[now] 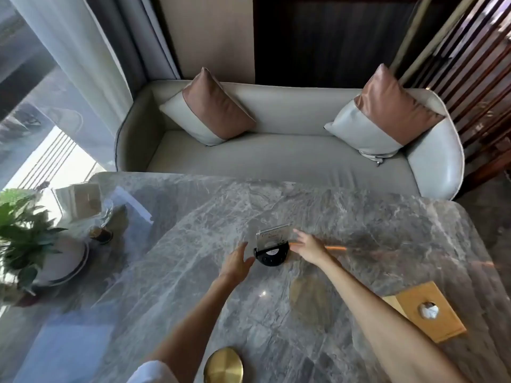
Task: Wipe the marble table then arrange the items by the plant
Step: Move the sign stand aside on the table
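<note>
A small clear sign card in a round black base (272, 246) stands upright in the middle of the grey marble table (193, 272). My left hand (236, 262) is open just left of the base, fingers spread, not clearly touching it. On the stand's right side my right hand (308, 246) is also open, fingertips at the card's edge. The green plant (19, 225) in a white pot (65, 261) stands at the table's left edge.
A glass dish with a card holder (83, 201) and a small dark jar (101, 234) sit by the plant. A wooden tissue box (427, 310) lies at the right, a round brass lid (224, 366) at the near edge. A grey sofa (276, 150) is beyond the table.
</note>
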Demonstrator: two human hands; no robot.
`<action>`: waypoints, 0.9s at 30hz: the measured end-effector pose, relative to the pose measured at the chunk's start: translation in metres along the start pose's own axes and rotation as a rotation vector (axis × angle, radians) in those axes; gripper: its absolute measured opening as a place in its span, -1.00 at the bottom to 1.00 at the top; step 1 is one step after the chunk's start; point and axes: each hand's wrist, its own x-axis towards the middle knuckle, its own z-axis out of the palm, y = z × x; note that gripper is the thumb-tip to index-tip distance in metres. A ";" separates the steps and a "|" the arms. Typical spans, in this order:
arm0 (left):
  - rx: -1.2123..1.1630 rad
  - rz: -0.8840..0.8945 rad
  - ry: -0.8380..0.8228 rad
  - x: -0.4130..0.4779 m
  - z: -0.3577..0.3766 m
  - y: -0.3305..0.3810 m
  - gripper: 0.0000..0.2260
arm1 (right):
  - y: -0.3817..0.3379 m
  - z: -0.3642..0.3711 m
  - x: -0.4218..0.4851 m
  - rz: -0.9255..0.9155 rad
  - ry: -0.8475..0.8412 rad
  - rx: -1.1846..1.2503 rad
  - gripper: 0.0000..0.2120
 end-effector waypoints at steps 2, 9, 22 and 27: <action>-0.033 -0.018 -0.001 0.008 0.007 0.008 -0.46 | 0.003 0.005 0.009 -0.003 -0.036 0.028 -0.35; -0.188 -0.030 0.062 0.031 0.015 0.017 -0.77 | 0.002 0.019 0.022 -0.082 -0.068 0.146 -0.83; -0.262 0.048 0.149 0.035 0.010 0.038 -0.77 | 0.003 -0.011 0.030 -0.217 -0.058 0.002 -0.71; -0.305 0.151 0.178 0.051 0.010 0.106 -0.79 | 0.006 -0.077 0.016 -0.205 0.087 0.035 -0.79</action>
